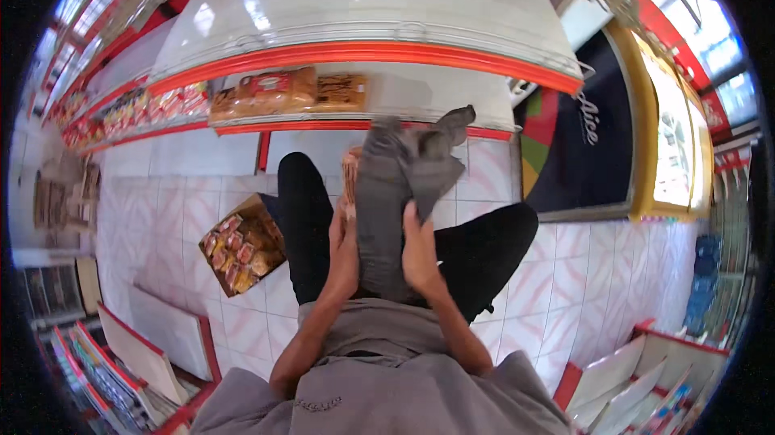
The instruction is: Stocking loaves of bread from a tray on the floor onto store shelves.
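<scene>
A dark grey cloth (382, 211) hangs between my two hands in front of my lap, its upper end spread out near the low shelf. My left hand (344, 247) grips its left side; an orange-brown packaged item (350, 174) shows just above those fingers, and I cannot tell whether they hold it too. On the cloth's right side, my right hand (421, 247) is closed, thumb on top. Beyond the cloth, bagged brown goods (278, 91) lie on the lower shelf (412, 86).
Left of my knee, an open cardboard box (242, 250) with several packaged goods stands on the tiled floor (181, 211). A wide upper shelf (363, 5) with a red edge overhangs the lower one. At right stands a dark and yellow freezer (593, 126); more shelving (629, 368) is behind at right.
</scene>
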`<state>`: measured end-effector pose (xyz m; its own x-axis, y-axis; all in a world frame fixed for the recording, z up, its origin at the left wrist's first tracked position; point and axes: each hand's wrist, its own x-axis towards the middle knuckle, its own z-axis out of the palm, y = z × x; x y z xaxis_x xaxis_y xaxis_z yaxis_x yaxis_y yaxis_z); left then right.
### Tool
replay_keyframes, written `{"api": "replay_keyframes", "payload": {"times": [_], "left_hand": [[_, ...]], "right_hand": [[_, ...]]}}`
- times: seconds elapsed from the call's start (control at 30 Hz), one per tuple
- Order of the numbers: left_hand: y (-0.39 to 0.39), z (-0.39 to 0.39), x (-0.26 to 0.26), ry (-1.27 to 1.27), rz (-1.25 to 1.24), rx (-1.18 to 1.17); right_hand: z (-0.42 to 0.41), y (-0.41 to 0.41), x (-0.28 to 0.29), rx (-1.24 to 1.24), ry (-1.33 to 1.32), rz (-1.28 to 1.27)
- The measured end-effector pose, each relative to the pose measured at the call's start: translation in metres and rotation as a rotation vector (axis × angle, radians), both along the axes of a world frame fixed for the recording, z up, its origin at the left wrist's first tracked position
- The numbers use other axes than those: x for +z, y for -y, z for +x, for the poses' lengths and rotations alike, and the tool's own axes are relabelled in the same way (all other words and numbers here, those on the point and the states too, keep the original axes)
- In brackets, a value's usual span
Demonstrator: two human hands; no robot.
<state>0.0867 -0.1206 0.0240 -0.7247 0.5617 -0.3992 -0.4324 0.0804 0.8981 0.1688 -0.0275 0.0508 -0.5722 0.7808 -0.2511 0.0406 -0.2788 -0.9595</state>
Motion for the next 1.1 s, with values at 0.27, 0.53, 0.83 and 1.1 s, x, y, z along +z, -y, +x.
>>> {"api": "replay_keyframes", "payload": {"times": [0.27,0.53,0.83,1.1], "left_hand": [[0.023,-0.034,-0.036,0.026,0.209,0.036],[-0.005,0.003,-0.005,0.220,0.094,-0.136],[-0.018,-0.014,-0.007,-0.357,0.120,-0.072],[0.000,-0.035,-0.039,0.323,0.501,-0.140]], "right_hand": [[0.025,0.037,-0.023,0.302,0.097,0.018],[0.002,-0.027,-0.021,-0.055,-0.078,-0.358],[0.032,0.016,-0.041,0.122,0.018,-0.406],[0.021,0.040,-0.006,0.311,0.059,0.052]]}}
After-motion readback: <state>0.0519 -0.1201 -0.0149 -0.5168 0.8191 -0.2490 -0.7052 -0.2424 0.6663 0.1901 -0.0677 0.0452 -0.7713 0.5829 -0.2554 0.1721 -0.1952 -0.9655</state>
